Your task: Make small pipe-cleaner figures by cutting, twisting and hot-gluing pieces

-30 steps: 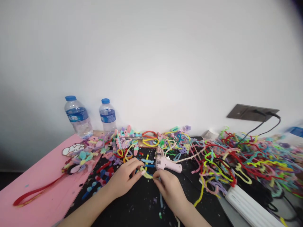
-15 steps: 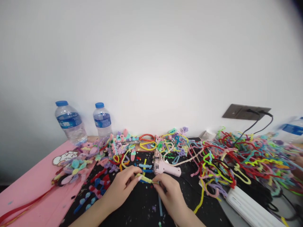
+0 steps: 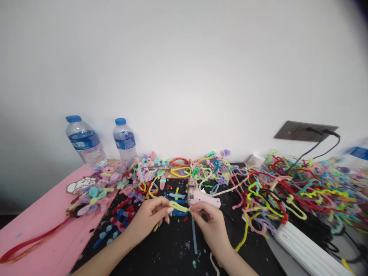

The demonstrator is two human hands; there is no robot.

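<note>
A pale yellow pipe cleaner [image 3: 178, 207], bent into a narrow loop, stretches between my two hands above a black mat [image 3: 161, 253]. My left hand [image 3: 153, 216] pinches its left end between thumb and fingers. At the other end, my right hand [image 3: 207, 219] grips the tip. Blue pipe cleaner pieces [image 3: 177, 196] lie just beyond the loop. Close behind my right hand rests a pale pink hot glue gun [image 3: 204, 199], its nozzle end partly hidden among scraps. A translucent glue stick [image 3: 194, 239] lies below the hands.
Tangled pipe cleaners [image 3: 304, 188] heap up on the right beside a white power strip [image 3: 307, 249]. Scissors with red and yellow handles [image 3: 180, 172] lie at the back. Two water bottles [image 3: 124, 142] stand against the wall at left. A pipe cleaner flower [image 3: 93, 197] rests on pink board [image 3: 37, 226].
The yellow pipe cleaner now shows as an opened narrow loop between my hands, where before it looked pressed together. Both hands keep their hold; the view has shifted slightly.
</note>
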